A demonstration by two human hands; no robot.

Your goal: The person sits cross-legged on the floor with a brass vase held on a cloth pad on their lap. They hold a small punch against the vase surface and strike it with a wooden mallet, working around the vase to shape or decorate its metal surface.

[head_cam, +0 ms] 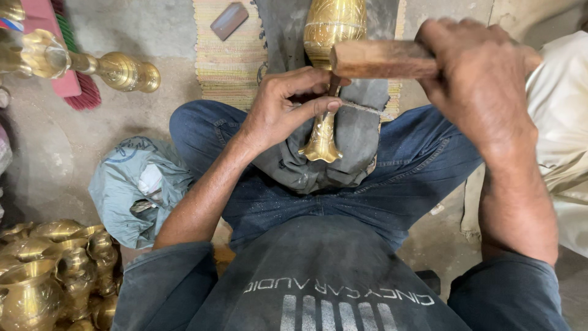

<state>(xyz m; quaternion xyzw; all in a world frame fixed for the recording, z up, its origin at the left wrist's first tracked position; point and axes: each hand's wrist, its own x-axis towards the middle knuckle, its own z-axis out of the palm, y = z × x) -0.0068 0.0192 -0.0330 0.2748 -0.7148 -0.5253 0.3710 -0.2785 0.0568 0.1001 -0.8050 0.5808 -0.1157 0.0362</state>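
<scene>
While the stiff, probably heavy brass vase (327, 73) lies on the lap, a chisel (334, 84) is pinched by the left hand (285, 107) and a wooden mallet (383, 59) is gripped by the right hand (481, 73); its narrow neck looks best for holding.

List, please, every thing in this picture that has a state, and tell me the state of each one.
Brass vase: lying on grey cloth over the lap.
Left hand: grip closed on a thin chisel set against the vase.
Right hand: grip closed on a wooden mallet, raised over the chisel.
Brass vessels: heaped together on the floor.
Blue-grey bag: crumpled.
</scene>
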